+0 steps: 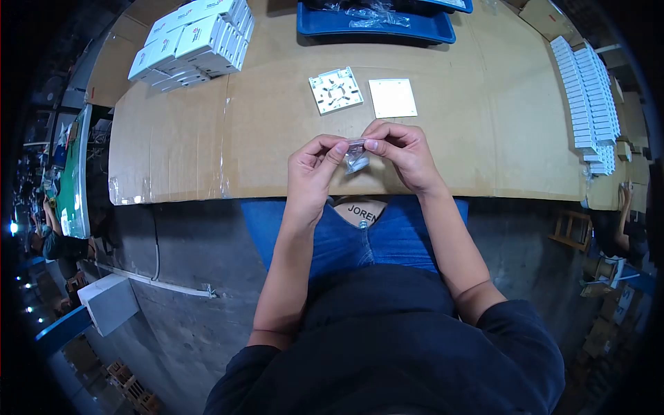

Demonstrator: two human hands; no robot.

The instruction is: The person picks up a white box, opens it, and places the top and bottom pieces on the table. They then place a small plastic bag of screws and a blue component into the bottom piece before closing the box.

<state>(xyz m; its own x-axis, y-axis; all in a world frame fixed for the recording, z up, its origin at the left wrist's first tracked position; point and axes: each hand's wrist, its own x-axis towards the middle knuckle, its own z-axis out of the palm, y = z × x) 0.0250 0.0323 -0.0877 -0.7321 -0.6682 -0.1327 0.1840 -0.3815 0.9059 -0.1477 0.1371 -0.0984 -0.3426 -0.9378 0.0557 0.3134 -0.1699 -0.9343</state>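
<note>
The bare left forearm and right forearm reach forward from the torso and slant inward, the wrists roughly in line with them. The left hand and right hand are close together, each pinching between thumb and index finger. The left thumb and right thumb point toward each other, tips apart. The other fingers seem curled, though their tips are partly hidden.

Grey floor; cardboard-covered table; green-topped bench left; bright lights farther left.
</note>
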